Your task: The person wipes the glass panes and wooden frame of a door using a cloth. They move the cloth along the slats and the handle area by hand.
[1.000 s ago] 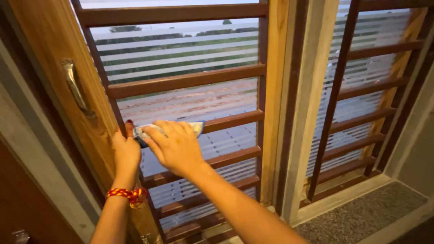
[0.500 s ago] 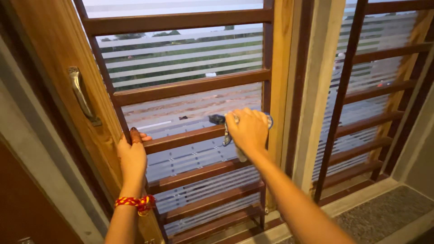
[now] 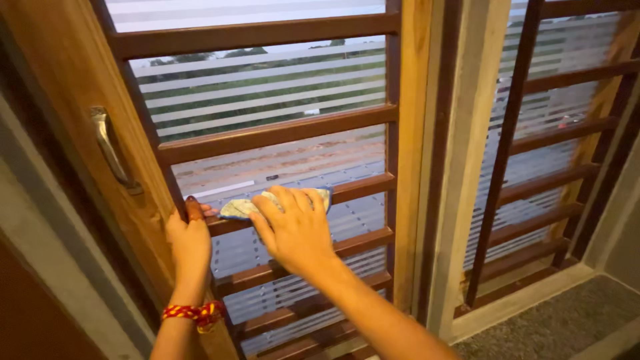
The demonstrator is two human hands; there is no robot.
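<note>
Since half a second back the right hand has slid the cloth from the right end of the brown grille bar back toward the left, so it's mid-wipe on that rail, fingers spread flat and pressing the cloth down, with a bit of it poking out past the fingertips. Left hand stays wrapped around the upright grille post, fingers curled tight, just left of the cloth. Next I'd guess the bar below the fingers, needing the same flat pressure.
</note>
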